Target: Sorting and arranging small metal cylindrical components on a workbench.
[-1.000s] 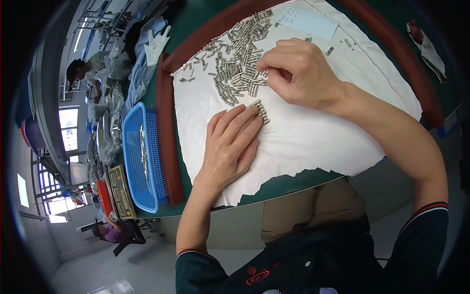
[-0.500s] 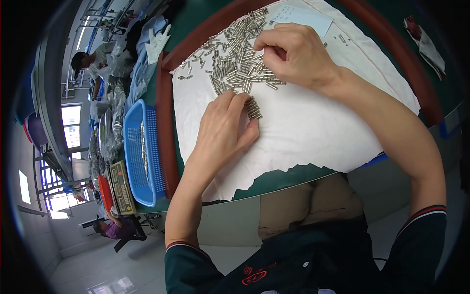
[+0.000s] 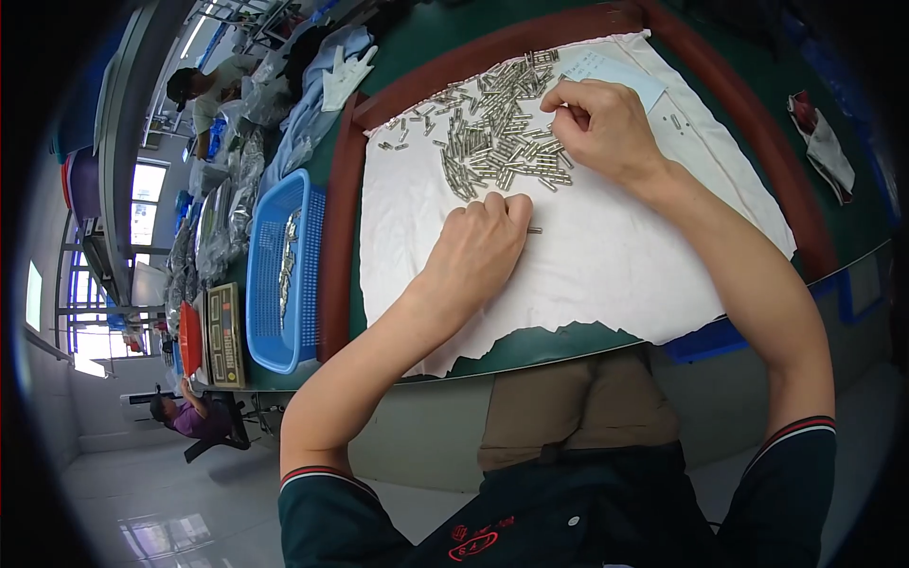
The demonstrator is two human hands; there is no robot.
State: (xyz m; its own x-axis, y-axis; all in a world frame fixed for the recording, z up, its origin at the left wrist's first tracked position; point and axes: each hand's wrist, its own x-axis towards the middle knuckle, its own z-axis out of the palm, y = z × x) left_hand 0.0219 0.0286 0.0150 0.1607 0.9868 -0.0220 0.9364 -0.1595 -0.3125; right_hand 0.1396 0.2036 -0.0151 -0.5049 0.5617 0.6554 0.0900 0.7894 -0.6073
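A heap of small silver metal pins (image 3: 492, 142) lies spread on a white cloth (image 3: 606, 275) over a green table. My left hand (image 3: 478, 251) rests knuckles-up on the cloth just below the heap. Its fingers are curled over a few pins, and one pin tip (image 3: 535, 230) sticks out to the right. My right hand (image 3: 606, 128) sits at the heap's right edge, thumb and fingers pinched together on pins.
A red-brown raised rim (image 3: 333, 256) frames the cloth. A blue plastic basket (image 3: 275, 275) with metal parts stands to the left. A white paper slip (image 3: 615, 71), a white glove (image 3: 346, 76) and a rag (image 3: 824, 142) lie around. Other people (image 3: 204, 95) work at the far left.
My left hand slid up toward the heap and curled its fingers over the small bundle of pins. My right hand shifted up and right along the heap's edge.
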